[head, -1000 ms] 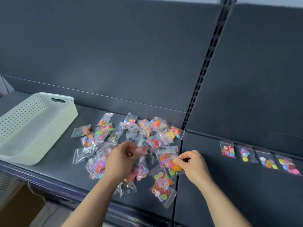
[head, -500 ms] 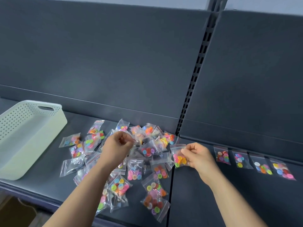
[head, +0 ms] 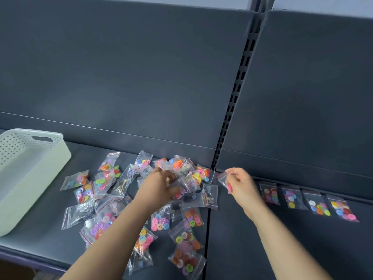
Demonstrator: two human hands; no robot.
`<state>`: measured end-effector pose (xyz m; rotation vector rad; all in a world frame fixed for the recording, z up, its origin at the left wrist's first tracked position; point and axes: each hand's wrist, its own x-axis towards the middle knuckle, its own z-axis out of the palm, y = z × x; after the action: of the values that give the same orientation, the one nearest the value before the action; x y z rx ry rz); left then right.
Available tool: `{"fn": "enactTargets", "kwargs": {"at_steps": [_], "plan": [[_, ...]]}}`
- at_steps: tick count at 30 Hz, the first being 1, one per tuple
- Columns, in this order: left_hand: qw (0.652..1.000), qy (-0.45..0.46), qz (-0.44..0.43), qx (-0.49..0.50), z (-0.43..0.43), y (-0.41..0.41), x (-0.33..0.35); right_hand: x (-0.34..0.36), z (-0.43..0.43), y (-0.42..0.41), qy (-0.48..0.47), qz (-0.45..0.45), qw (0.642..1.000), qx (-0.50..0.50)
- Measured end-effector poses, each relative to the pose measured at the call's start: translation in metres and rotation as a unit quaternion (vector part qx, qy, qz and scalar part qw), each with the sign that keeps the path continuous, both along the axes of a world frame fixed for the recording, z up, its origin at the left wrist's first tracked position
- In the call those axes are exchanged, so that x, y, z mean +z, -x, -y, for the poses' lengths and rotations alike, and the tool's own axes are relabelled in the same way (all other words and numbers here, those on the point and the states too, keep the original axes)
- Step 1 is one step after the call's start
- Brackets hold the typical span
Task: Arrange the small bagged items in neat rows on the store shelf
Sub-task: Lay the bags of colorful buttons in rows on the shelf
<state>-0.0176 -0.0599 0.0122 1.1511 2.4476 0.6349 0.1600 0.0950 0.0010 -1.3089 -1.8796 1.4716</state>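
Shifting right hand (head: 242,188) rightward, fingers pinching bag (head: 223,179); left hand (head: 159,188) fingers grasping second bag (head: 182,185)

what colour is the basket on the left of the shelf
White, with small holes; the basket shows best in head view.

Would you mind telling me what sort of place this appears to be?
Most likely a shop aisle being stocked: dark shelving with a slotted upright, a pile of small bagged buttons, and a row of four bags laid out to its right.

Clear button bags (head: 160,220) lie heaped left; four-bag row (head: 291,198) lies right.
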Motion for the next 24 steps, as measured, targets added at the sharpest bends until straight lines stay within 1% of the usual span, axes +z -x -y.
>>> {"fn": "enactTargets", "kwargs": {"at_steps": [1, 2, 4, 5, 6, 7, 8, 10, 12, 14, 16, 19, 24], "plan": [[1.0, 0.017, -0.015, -0.005, 0.0, -0.001, 0.0, -0.004, -0.001, 0.004, -0.008, 0.026, 1.0, 0.012], [0.999, 0.015, -0.033, -0.01, 0.0, -0.002, 0.0, -0.007, -0.002, 0.009, -0.015, 0.052, 0.998, 0.021], [0.999, -0.014, -0.042, -0.012, 0.003, -0.002, 0.0, -0.014, -0.007, 0.019, -0.031, 0.097, 0.995, 0.021], [0.999, -0.038, -0.031, -0.007, 0.005, -0.002, 0.0, -0.016, -0.01, 0.024, -0.046, 0.126, 0.991, 0.016], [0.997, -0.073, -0.004, 0.008, 0.008, -0.002, 0.001, -0.018, -0.013, 0.028, -0.065, 0.158, 0.985, 0.013], [0.991, -0.116, 0.048, 0.035, 0.012, -0.002, 0.003, -0.018, -0.014, 0.033, -0.084, 0.186, 0.979, 0.013], [0.978, -0.165, 0.111, 0.067, 0.016, -0.002, 0.007, -0.017, -0.014, 0.036, -0.099, 0.208, 0.973, 0.014], [0.937, -0.243, 0.212, 0.136, 0.024, -0.003, 0.017, -0.016, -0.013, 0.04, -0.117, 0.232, 0.966, 0.009], [0.903, -0.284, 0.265, 0.182, 0.031, -0.006, 0.025, -0.015, -0.011, 0.042, -0.12, 0.251, 0.96, 0.013], [0.882, -0.303, 0.293, 0.211, 0.035, -0.01, 0.03, -0.016, -0.008, 0.043, -0.12, 0.258, 0.958, 0.015], [0.872, -0.312, 0.309, 0.215, 0.038, -0.013, 0.03, -0.015, -0.004, 0.042, -0.128, 0.253, 0.959, 0.007], [0.875, -0.307, 0.315, 0.202, 0.04, -0.017, 0.031, -0.014, -0.001, 0.041, -0.137, 0.246, 0.959, 0.02], [0.878, -0.303, 0.311, 0.201, 0.042, -0.018, 0.03, -0.01, -0.002, 0.041, -0.117, 0.248, 0.961, 0.035]]}}
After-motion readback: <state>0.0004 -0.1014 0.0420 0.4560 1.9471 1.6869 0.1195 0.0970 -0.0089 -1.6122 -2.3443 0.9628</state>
